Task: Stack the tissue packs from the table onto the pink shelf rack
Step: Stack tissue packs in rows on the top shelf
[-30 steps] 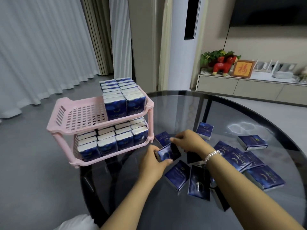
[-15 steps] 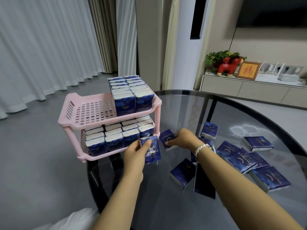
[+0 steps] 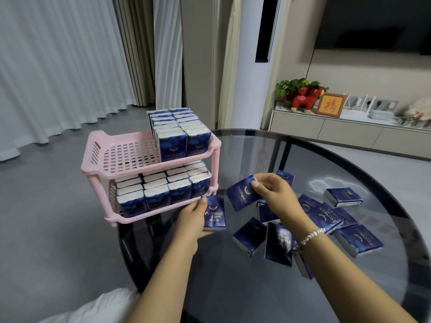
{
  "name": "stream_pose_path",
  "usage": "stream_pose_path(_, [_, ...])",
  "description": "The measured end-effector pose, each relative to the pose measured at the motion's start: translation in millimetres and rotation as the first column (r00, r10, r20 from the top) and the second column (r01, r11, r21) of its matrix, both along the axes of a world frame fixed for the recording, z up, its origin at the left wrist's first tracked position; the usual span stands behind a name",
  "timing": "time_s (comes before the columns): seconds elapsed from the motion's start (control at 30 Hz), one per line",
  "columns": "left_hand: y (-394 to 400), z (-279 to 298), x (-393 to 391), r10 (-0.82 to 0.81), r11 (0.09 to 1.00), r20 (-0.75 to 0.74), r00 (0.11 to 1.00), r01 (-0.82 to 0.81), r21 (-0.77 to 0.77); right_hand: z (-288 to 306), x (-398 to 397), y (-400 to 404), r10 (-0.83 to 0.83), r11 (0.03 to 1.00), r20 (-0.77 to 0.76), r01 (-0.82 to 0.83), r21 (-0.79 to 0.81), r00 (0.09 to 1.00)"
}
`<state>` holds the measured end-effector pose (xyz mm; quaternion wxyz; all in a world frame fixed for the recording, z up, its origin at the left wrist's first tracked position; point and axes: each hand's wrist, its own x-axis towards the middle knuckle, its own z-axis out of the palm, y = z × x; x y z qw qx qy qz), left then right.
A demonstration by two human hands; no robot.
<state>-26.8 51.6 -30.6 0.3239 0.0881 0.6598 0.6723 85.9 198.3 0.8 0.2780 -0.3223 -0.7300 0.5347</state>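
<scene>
Second tissue pack (image 3: pixel 243 193) now being lifted off table (image 3: pixel 233 287), pinched by right hand (image 3: pixel 275 194); first pack (image 3: pixel 214 214) being gripped upright by left hand (image 3: pixel 192 217) beside pink rack (image 3: pixel 121 159); shelving being prepared.

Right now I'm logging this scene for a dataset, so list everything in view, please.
pink shelf rack: one, two tiers, at table's left edge
racked tissue packs: blue-and-white; two rows on top tier, lower tier filled
loose tissue packs: about ten, blue, scattered on table
glass table: one, round, dark
cabinet: beige, holding red horse figure, framed picture
curtains: white, left
left hand: holds upright pack
right hand: holds tilted pack
</scene>
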Motion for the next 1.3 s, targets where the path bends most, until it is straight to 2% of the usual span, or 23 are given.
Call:
stream_pose_path(0.1, [-2,3,4,-0.123,0.992,0.038,0.992,0.121,0.036,-3,-2,-11,0.095,0.995,-0.039,-0.094,0.014,0.995])
stream_pose_path(0.23, [-5,8,10,-0.302,0.947,0.031,0.953,0.297,0.124,-12,-10,-25,0.066,0.997,-0.082,-0.062,0.05,0.994])
stream_pose_path(0.37, [-5,4,14,-0.347,0.927,-0.02,0.938,0.346,0.142,-20,-13,-33,0.028,0.993,-0.103,-0.015,0.117,0.994])
stream_pose_path(0.5, [-4,0,16,-0.336,0.929,-0.028,0.941,0.337,0.152,-19,-5,-31,0.034,0.967,-0.048,-0.021,0.253,0.998])
stream_pose_path(0.57, [-3,-2,19,-0.352,0.926,-0.043,0.935,0.355,0.132,-17,9,-22,-0.001,0.942,0.041,-0.013,0.335,0.999])
stream_pose_path(0.63, [-1,-3,22,-0.356,0.927,-0.057,0.933,0.36,0.106,-16,30,-11,-0.066,0.879,0.207,-0.042,0.476,0.976])
stream_pose_path(0.7, [1,-5,23,-0.347,0.932,-0.073,0.935,0.352,0.081,-18,53,-4,-0.114,0.833,0.385,-0.123,0.54,0.916])
stream_pose_path(0.8, [4,-8,27,-0.34,0.939,-0.136,0.931,0.344,0.009,-20,80,-9,-0.145,0.822,0.603,-0.244,0.514,0.784])
stream_pose_path(0.87, [4,-8,31,-0.332,0.943,-0.159,0.93,0.334,-0.018,-21,87,-14,-0.163,0.805,0.668,-0.294,0.516,0.726])
stream_pose_path(1.0, [1,-3,40,-0.312,0.95,-0.211,0.926,0.3,-0.086,-20,89,-20,-0.14,0.807,0.705,-0.332,0.488,0.696])
stream_pose_path(1.07, [-2,0,43,-0.301,0.953,-0.241,0.923,0.281,-0.113,-19,88,-21,-0.107,0.832,0.71,-0.329,0.447,0.696])
stream_pose_path(1.13, [-4,2,45,-0.289,0.956,-0.263,0.92,0.263,-0.131,-19,88,-21,-0.036,0.896,0.661,-0.268,0.354,0.749])
stream_pose_path(1.3, [-6,-1,43,-0.199,0.98,-0.256,0.946,0.183,-0.083,-8,86,-29,0.043,0.966,0.289,-0.114,0.232,0.956])
